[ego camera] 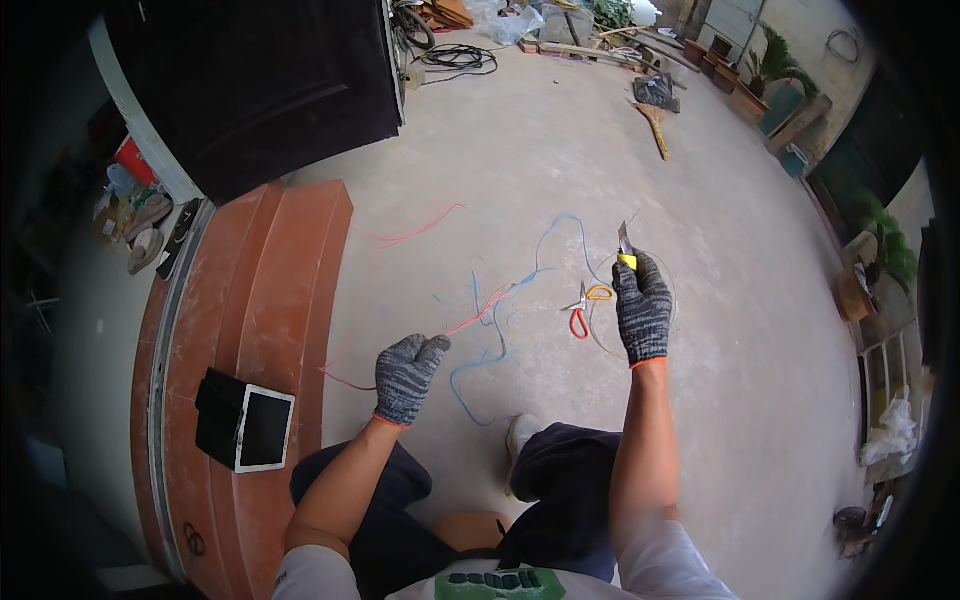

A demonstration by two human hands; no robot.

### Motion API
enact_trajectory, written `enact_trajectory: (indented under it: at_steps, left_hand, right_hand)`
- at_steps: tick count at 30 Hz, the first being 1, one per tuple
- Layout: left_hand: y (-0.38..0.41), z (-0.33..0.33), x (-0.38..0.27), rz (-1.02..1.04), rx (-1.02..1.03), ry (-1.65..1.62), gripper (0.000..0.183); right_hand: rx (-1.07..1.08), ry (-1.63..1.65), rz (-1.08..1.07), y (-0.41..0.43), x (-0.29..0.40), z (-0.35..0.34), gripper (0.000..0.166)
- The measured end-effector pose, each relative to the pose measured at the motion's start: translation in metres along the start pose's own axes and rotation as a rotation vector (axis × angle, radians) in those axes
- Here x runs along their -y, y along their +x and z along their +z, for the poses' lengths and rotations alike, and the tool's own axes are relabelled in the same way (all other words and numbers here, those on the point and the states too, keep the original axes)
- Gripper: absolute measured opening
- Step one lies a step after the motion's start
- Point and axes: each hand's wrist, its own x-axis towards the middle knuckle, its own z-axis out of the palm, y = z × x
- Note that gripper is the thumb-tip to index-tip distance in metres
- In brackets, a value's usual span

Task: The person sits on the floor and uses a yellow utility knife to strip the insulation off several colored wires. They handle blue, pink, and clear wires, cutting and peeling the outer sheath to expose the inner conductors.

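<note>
My left hand (411, 379), in a grey knit glove with an orange cuff, pinches a red strand of wire (471, 322) whose other part trails left to the red step. In the same kind of glove, my right hand (643, 307) grips a utility knife (627, 260) with a yellow part and its blade out, pointing away from me. Just left of that hand, scissors (579, 307) with one red and one yellow handle loop lie spread on the floor. Blue strands (499, 352) lie curved and scattered between my hands. A thin loop of wire (675, 289) passes around the right hand.
Red tiled steps (300, 300) run along the left, with a white-framed tablet (265, 429) in a black cover on them. More red strands (420, 229) lie near the steps. A dark door (300, 75), a coiled black cable (459, 57) and a hand broom (655, 127) are farther off.
</note>
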Motion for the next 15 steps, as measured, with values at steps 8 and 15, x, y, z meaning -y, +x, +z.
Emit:
enact_trajectory:
  at_steps: [8,15]
  left_hand:
    - [0.005,0.009,0.006,0.044,0.064,-0.133,0.017]
    - [0.005,0.003,-0.013,-0.347,0.418,-0.597,0.023]
  right_hand:
    - [0.506,-0.278,-0.242,-0.066,0.033,0.050,0.033]
    - [0.545,-0.391,-0.349,-0.069,0.024,0.056,0.036]
